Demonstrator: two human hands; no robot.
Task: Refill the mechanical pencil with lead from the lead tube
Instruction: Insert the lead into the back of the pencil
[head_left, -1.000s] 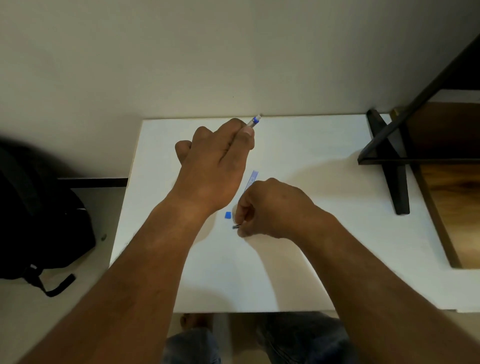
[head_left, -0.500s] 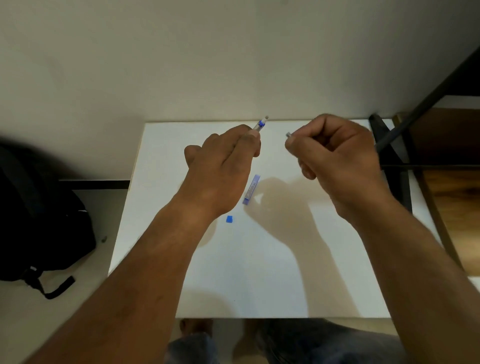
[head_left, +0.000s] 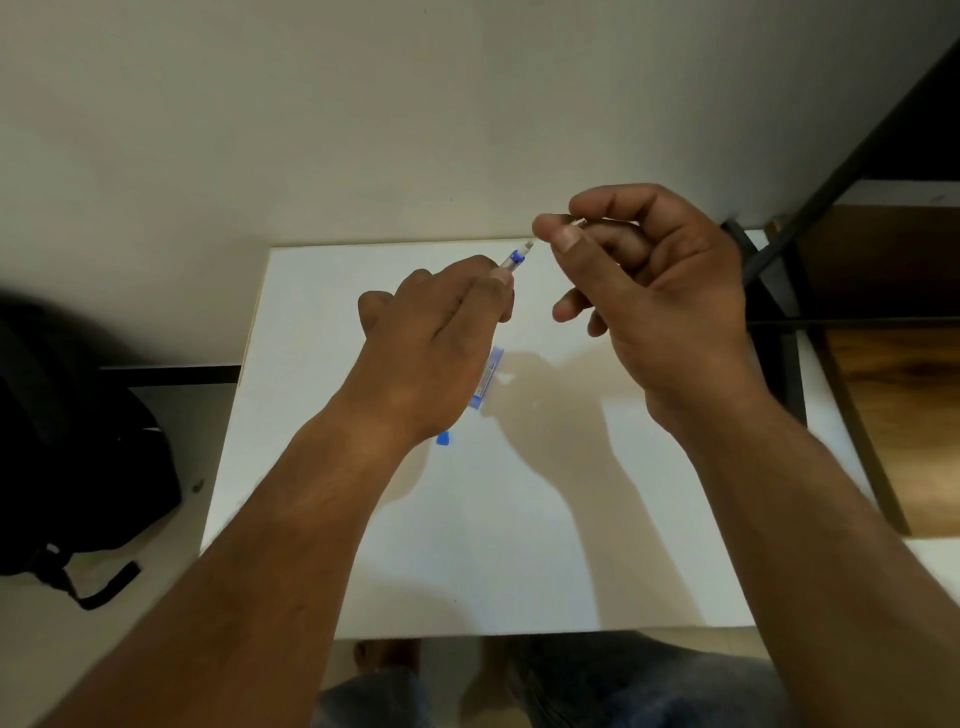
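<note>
White desk (head_left: 467, 545) against a plain wall; dark bag on the floor to its left. Left hand (head_left: 441, 338), grip clenched round the mechanical pencil (head_left: 517, 258), holds its open back end tilted up above the desk's far edge. Right hand (head_left: 649, 291) has risen from the desk surface in the last second and now sits just beside that end, pinching a small pale piece, likely lead or cap; too small to tell. Lead tube (head_left: 488, 376) lies mid-desk, blue cap (head_left: 443, 439) nearer. Insertion looks imminent.
</note>
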